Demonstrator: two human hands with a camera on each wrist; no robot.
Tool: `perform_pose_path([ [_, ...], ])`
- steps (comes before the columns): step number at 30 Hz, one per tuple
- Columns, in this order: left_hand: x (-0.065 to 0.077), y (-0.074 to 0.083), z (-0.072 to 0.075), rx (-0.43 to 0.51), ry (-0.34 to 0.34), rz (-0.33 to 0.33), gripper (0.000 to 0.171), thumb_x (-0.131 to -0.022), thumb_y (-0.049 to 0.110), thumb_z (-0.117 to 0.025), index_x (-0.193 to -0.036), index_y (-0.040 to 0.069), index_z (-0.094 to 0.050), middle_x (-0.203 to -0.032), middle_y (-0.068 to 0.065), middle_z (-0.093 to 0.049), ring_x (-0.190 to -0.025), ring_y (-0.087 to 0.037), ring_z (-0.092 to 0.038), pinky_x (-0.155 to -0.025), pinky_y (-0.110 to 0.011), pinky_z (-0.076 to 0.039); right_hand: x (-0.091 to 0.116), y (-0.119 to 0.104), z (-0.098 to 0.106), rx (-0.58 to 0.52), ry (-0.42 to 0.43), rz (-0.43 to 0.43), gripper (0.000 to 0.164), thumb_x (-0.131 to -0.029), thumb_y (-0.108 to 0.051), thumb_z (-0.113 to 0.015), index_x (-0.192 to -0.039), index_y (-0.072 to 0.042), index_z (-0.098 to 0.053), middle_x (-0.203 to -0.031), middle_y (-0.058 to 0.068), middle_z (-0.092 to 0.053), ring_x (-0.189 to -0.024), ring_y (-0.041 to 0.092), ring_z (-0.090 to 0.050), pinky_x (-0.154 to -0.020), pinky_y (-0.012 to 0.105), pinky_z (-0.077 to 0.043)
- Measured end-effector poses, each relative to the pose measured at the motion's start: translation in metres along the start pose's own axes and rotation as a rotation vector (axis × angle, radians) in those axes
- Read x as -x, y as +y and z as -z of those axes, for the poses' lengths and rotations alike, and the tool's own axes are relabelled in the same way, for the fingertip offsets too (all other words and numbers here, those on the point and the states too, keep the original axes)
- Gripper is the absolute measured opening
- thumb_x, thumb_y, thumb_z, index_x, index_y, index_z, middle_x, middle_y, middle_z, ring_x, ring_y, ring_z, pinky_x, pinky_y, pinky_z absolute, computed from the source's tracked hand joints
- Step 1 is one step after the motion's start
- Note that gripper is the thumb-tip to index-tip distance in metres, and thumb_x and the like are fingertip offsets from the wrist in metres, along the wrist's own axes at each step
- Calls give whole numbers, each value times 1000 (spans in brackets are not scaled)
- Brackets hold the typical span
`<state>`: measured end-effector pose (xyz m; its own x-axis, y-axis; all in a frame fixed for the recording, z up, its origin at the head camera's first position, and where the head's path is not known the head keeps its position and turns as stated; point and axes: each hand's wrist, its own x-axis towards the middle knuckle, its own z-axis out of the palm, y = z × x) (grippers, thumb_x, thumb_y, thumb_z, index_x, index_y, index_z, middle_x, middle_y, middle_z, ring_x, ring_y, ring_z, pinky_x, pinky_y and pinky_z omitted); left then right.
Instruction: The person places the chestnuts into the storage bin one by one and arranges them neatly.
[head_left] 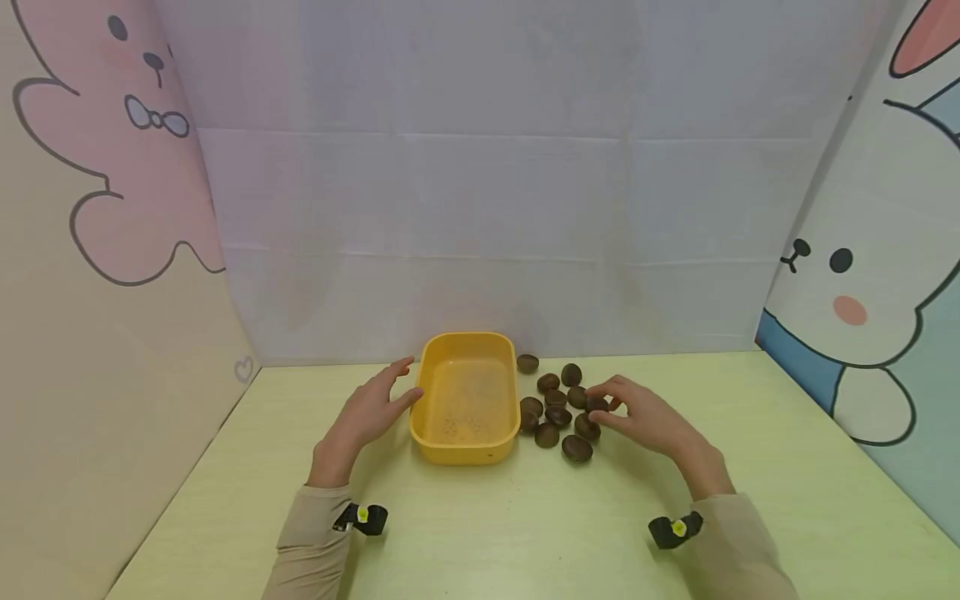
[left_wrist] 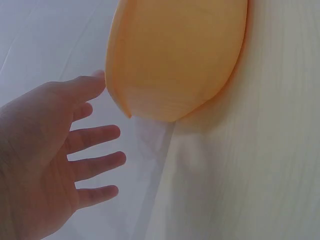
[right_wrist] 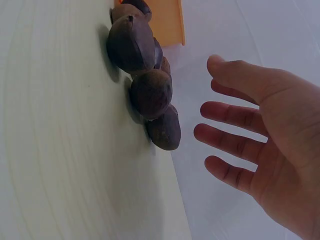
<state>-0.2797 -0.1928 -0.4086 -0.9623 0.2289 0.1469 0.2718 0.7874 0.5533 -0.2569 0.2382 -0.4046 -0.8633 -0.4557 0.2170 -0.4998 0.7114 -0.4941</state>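
A yellow plastic tub (head_left: 465, 454) stands on the table, with only small dark specks visible on its floor. My left hand (head_left: 372, 410) is beside its left wall, fingers spread; in the left wrist view the thumb tip is right at the tub's rim (left_wrist: 114, 60). To the tub's right lies a loose cluster of dark brown, rounded, chestnut-like pieces (head_left: 557, 416). At the cluster's right edge hovers my right hand (head_left: 637, 414), thumb and fingers apart around one piece (head_left: 597, 404). The right wrist view shows its fingers extended, with a gap to the nearest brown piece (right_wrist: 165, 129).
The pale yellow-green table (head_left: 480, 542) runs back to a white cloth backdrop (head_left: 480, 192). Side panels with a pink cartoon animal (head_left: 150, 200) and a white rabbit (head_left: 862, 283) flank it. One brown piece (head_left: 527, 363) lies apart by the tub's far right corner.
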Motion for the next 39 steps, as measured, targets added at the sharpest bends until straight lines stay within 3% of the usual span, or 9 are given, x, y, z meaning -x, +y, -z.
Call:
perform_pose_path([
  [5,-1,-2,-3,-6,-8,6,68,-98,41,-57,-156,18,-31,-149,-15,-49,-134,-43,-47,-108,-61,-36,0,0,-3,-4,-25,17,37,-95,-30,-65,-125,-8,-66,-113,8,-64,-91,12,-60,-81,43,-51],
  [13,-1,1,-4,-18,-17,1,66,-99,39,-57,-155,16,-33,-146,-15,-52,-132,-43,-49,-107,-60,-37,-1,-6,-5,-13,-48,52,38,-94,-29,-66,-123,-5,-67,-103,3,-64,-84,4,-55,-76,35,-50],
  [19,-1,3,-5,-9,-40,4,66,-98,39,-58,-155,14,-34,-143,-15,-55,-132,-42,-49,-108,-60,-37,-1,-9,-7,-24,-84,26,40,-95,-31,-65,-126,-5,-65,-108,7,-64,-88,7,-58,-80,40,-52],
  [28,-2,1,-10,-21,-66,10,64,-99,37,-56,-155,14,-36,-143,-15,-55,-133,-40,-49,-109,-58,-36,-1,-6,-9,-15,-124,11,43,-95,-32,-65,-128,-4,-63,-113,7,-63,-92,15,-62,-81,37,-53],
  [39,-1,4,-11,-1,-92,6,61,-100,32,-55,-154,8,-37,-152,-16,-45,-139,-39,-43,-113,-55,-33,-1,-4,-9,-20,-156,28,41,-96,-23,-63,-131,-2,-60,-112,8,-61,-87,12,-59,-75,28,-50],
])
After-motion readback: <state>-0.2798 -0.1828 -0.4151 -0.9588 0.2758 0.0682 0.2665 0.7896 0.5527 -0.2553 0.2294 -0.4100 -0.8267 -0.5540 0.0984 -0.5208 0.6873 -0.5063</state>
